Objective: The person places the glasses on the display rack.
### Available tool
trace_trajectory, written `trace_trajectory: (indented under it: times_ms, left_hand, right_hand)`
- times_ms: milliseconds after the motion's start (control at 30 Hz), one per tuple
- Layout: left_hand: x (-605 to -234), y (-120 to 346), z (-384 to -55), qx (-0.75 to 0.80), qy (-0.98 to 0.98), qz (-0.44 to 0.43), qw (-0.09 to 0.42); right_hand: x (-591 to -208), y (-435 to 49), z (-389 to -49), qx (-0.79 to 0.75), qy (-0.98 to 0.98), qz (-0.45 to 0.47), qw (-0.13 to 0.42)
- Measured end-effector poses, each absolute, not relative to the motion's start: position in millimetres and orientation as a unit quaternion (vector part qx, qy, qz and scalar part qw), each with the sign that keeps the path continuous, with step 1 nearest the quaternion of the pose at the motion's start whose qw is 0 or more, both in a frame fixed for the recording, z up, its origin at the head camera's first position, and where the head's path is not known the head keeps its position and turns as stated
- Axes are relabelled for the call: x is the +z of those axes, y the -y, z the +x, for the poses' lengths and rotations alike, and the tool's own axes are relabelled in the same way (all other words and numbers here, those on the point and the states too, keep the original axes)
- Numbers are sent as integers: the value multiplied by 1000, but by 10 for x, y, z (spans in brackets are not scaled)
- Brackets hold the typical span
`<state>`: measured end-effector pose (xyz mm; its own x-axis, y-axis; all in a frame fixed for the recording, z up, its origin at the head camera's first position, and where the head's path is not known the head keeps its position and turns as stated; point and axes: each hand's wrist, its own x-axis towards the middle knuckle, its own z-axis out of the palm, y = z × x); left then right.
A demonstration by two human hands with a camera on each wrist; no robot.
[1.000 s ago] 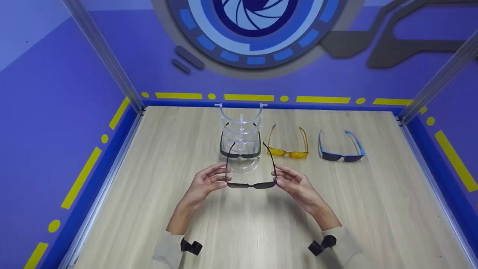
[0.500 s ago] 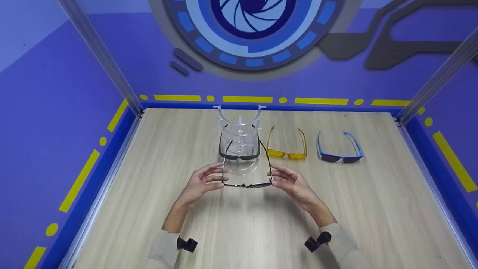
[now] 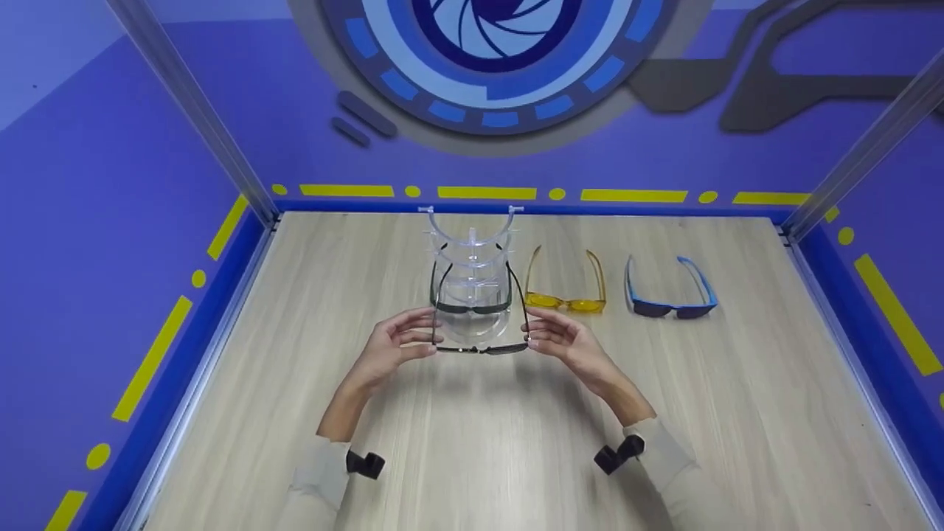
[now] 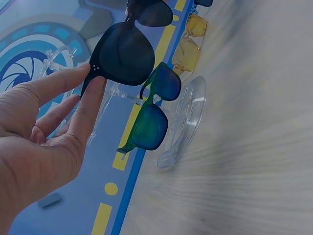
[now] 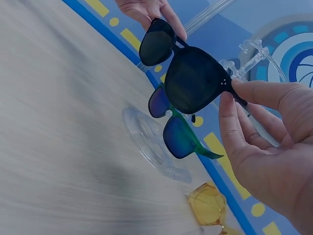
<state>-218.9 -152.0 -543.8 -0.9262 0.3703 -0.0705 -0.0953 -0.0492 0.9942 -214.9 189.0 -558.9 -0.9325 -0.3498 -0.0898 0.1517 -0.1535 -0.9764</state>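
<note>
My left hand (image 3: 391,344) and right hand (image 3: 568,341) hold a pair of black sunglasses (image 5: 194,81) between them, each pinching one hinge corner. The temples point away from me, and in the head view they overlap the clear display stand (image 3: 472,263). Green-framed sunglasses (image 4: 151,120) with blue-green mirrored lenses sit low on that stand, beyond the black pair. Higher up, the stand's clear arms carry no glasses. In the left wrist view, thumb and fingers (image 4: 88,110) close on the dotted corner of the black frame.
Yellow glasses (image 3: 566,303) lie on the wooden table (image 3: 472,457) right of the stand. Farther right are blue-framed sunglasses (image 3: 672,310) with dark lenses. Blue printed walls (image 3: 354,162) enclose the back and sides.
Both hands have moved forward and slightly left with the black sunglasses, bringing them closer to the stand. The lenses have tipped to look thinner from above. The other glasses stay put.
</note>
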Motion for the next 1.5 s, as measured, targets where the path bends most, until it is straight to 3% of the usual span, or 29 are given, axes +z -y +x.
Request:
trace_trajectory:
  times_ms: [800, 1500]
  left_hand:
    - [-5311, 1623, -2629, 701, -697, 82, 124]
    - [-5308, 1565, -2921, 702, -704, 58, 95]
  right_hand:
    - [-5373, -1651, -2585, -733, -668, -37, 123]
    - [-5429, -1572, -2794, -753, -650, -20, 96]
